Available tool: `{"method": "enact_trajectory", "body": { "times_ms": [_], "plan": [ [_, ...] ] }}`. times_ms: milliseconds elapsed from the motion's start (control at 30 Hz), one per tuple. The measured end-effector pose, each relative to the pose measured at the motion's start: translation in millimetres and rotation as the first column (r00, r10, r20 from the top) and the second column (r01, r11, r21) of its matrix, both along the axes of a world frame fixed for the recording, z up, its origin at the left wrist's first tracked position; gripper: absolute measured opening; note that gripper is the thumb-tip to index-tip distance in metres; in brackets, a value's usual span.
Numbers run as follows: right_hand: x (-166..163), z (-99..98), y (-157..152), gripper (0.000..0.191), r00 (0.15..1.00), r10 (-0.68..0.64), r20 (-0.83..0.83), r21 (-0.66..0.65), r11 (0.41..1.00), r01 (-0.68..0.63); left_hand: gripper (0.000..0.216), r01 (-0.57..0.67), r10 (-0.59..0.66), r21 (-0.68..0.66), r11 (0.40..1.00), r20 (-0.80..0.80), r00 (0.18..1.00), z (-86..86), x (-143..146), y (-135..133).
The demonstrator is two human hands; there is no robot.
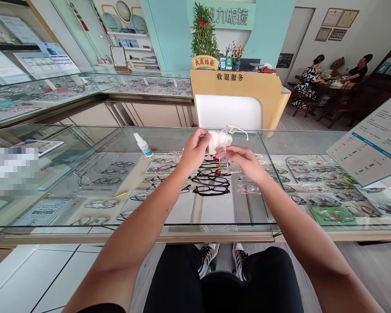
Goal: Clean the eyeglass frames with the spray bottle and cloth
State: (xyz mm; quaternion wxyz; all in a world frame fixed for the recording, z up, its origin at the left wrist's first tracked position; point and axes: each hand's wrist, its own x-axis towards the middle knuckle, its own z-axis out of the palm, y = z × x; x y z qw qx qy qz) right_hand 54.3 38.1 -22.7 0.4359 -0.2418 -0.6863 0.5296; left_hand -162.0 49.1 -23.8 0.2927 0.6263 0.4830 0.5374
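Over the glass counter, my left hand (198, 145) pinches a cream-coloured cloth (214, 141). My right hand (243, 160) grips a pair of clear-framed eyeglasses (226, 141), turned on end, with one temple reaching out to the right. The cloth lies behind the clear frame, close against it; whether it touches the lens I cannot tell. A small tag shows near the upper part of the glasses. Beneath my hands, dark-framed eyeglasses (211, 190) are lined up in a column inside the showcase.
A white spray bottle (143, 145) stands on the glass counter (179, 218) to the left. A printed sign (374, 141) leans at the right. Beyond are a cashier desk (237, 87) and two people seated at a table at far right.
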Motion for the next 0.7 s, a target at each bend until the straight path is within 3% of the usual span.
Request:
{"method": "enact_trajectory", "body": {
  "times_ms": [167,333,467,700],
  "plan": [
    [-0.4,-1.3,1.6,0.026,0.999,-0.048,0.011,-0.028,0.998,0.049,0.036,0.017,-0.016,0.06,0.998,-0.005,1.0,0.3,1.6,-2.6],
    [-0.5,-3.8,2.5,0.025,0.999,-0.035,0.023,-0.019,0.999,0.035,0.03,0.095,-0.089,0.123,0.988,-0.055,0.995,5.7,6.6,-9.9],
    [-0.7,-5.0,3.0,0.024,0.999,-0.035,0.04,0.001,0.999,0.035,0.037,0.154,-0.145,0.149,0.977,-0.066,0.987,7.7,12.6,-15.3],
    [-0.5,1.4,-0.8,0.023,0.998,0.026,0.064,0.017,0.999,-0.027,0.049,0.096,-0.108,0.126,0.987,0.087,0.99,5.1,19.5,-17.9]
  ]
}}
